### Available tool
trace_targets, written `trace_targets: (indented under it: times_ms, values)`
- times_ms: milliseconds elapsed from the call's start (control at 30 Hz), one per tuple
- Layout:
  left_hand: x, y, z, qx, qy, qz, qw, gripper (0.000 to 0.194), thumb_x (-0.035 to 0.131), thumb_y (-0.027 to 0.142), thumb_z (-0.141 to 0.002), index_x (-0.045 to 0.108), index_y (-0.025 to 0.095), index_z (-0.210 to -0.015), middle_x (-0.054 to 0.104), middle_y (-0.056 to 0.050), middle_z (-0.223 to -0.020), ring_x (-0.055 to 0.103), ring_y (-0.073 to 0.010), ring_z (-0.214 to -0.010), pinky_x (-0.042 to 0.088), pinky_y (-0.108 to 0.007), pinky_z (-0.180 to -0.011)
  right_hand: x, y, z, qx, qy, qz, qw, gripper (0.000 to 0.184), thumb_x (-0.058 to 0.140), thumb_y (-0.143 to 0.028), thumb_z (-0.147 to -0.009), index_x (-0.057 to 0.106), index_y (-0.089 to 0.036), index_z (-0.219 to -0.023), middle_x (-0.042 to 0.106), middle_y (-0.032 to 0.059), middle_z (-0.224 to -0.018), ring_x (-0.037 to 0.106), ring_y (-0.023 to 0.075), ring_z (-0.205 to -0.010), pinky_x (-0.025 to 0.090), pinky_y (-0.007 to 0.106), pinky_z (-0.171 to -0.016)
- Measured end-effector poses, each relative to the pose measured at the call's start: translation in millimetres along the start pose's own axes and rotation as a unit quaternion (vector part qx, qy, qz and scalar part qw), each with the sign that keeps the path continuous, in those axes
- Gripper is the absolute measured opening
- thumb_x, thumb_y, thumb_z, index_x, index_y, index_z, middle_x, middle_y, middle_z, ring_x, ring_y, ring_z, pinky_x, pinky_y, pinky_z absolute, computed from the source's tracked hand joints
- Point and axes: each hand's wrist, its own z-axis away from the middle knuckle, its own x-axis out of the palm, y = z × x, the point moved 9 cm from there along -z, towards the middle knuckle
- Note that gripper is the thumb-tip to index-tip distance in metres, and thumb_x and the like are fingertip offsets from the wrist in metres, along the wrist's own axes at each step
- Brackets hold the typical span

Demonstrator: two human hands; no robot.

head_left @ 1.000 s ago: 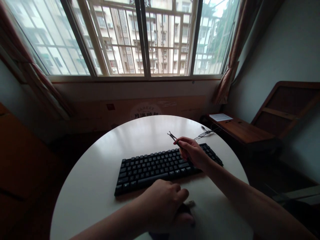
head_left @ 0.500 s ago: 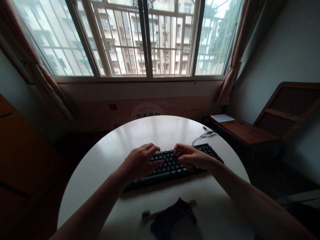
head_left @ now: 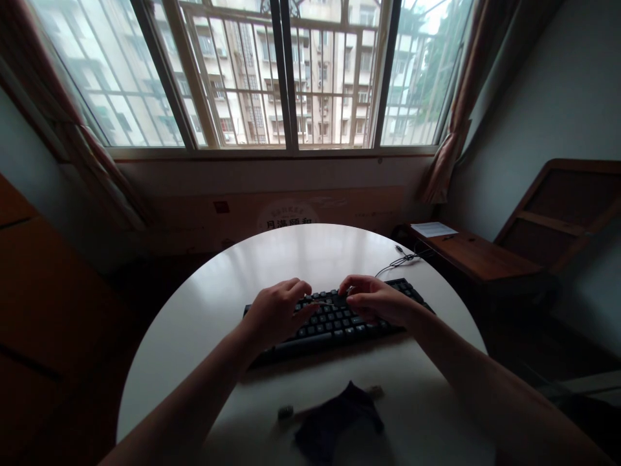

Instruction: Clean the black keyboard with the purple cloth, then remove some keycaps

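A black computer keyboard [head_left: 334,330] lies at a slant on the round white table [head_left: 194,310]. My left hand [head_left: 279,310] is over its left half, fingers bent and thumb reaching over the keys. A thin, pale strip [head_left: 321,303] shows by its fingertips, above the keys; its kind is too small to tell. Over the right half, my right hand [head_left: 378,299] has its fingers curled, with index finger and thumb close together around something tiny that I cannot make out. The keyboard's cable [head_left: 400,260] lies in a loose coil behind its right end.
Nearer to me lie a toothbrush [head_left: 286,412] and a dark cloth [head_left: 334,421] that covers part of its handle. Right of the table, a wooden bench [head_left: 485,255] bears a sheet of paper [head_left: 433,230]. A barred window [head_left: 291,84] is ahead.
The left hand has shifted slightly inward, baring the keyboard's upper left corner. The thin strip between the hands shows paler and straighter. The right hand has barely moved.
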Motion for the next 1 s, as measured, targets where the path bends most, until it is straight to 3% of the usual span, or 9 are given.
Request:
trace_targets:
  times_ms: [200,333,500,667,833,1000]
  values:
    - [10.9,11.8,-1.0,0.039,-0.041,-0.029,0.998,0.016,0.043,0.027,-0.096,0.055,0.019,-0.09,0.065,-0.003,-0.086,0.059,-0.0156,-0.069,0.039,-0.024,-0.057,-7.9,8.0,-2.6,0.027,0.054,0.032,0.998,0.032,0.076,-0.033,-0.077,0.066,-0.015,-0.101,0.053,-0.0056,-0.055,0.043,0.0057,-0.042,0.031,0.015,-0.035]
    - [13.7,11.0,-2.1,0.034,-0.056,-0.067,0.996,0.024,0.041,0.03,-0.099,0.055,0.019,-0.083,0.065,-0.004,-0.08,0.06,-0.017,-0.069,0.04,-0.025,-0.057,-10.0,9.4,-1.9,0.038,0.072,-0.025,0.996,0.033,0.076,-0.038,-0.078,0.068,-0.015,-0.101,0.057,-0.0037,-0.059,0.045,0.0057,-0.042,0.033,0.015,-0.035]
    - [18.5,8.9,-2.5,0.02,-0.075,-0.07,0.995,0.028,0.037,0.028,-0.1,0.058,0.018,-0.084,0.067,-0.004,-0.08,0.062,-0.0173,-0.07,0.042,-0.025,-0.059,-14.4,0.3,-1.7,-0.018,0.094,-0.107,0.99,0.039,0.075,-0.041,-0.079,0.067,-0.018,-0.109,0.063,0.002,-0.08,0.058,0.01,-0.063,0.04,0.014,-0.04]
    - [24.9,13.8,-1.1,0.017,-0.071,-0.068,0.995,0.028,0.038,0.03,-0.1,0.058,0.018,-0.084,0.068,-0.004,-0.082,0.062,-0.0185,-0.072,0.044,-0.027,-0.062,-5.2,8.3,-5.5,-0.008,0.087,-0.064,0.994,0.041,0.073,-0.044,-0.08,0.066,-0.019,-0.112,0.061,0.0,-0.074,0.054,0.0087,-0.058,0.042,0.014,-0.04]
    - [36.4,19.0,-0.6,0.016,-0.076,-0.072,0.994,0.025,0.041,0.028,-0.099,0.06,0.019,-0.085,0.068,-0.004,-0.081,0.062,-0.0193,-0.071,0.043,-0.028,-0.06,8.1,14.1,-10.9,-0.031,0.078,0.006,0.996,0.036,0.074,-0.044,-0.078,0.067,-0.017,-0.101,0.063,0.0015,-0.075,0.056,0.0107,-0.061,0.042,0.014,-0.04]
    - [28.7,10.2,-1.6,0.016,-0.081,-0.041,0.996,0.027,0.047,0.037,-0.095,0.061,0.02,-0.081,0.066,-0.003,-0.078,0.061,-0.0184,-0.071,0.042,-0.026,-0.061,1.4,18.0,-11.0,-0.037,0.118,-0.04,0.992,0.032,0.073,-0.044,-0.079,0.061,-0.018,-0.095,0.062,0.0003,-0.074,0.057,0.0114,-0.06,0.041,0.015,-0.038]
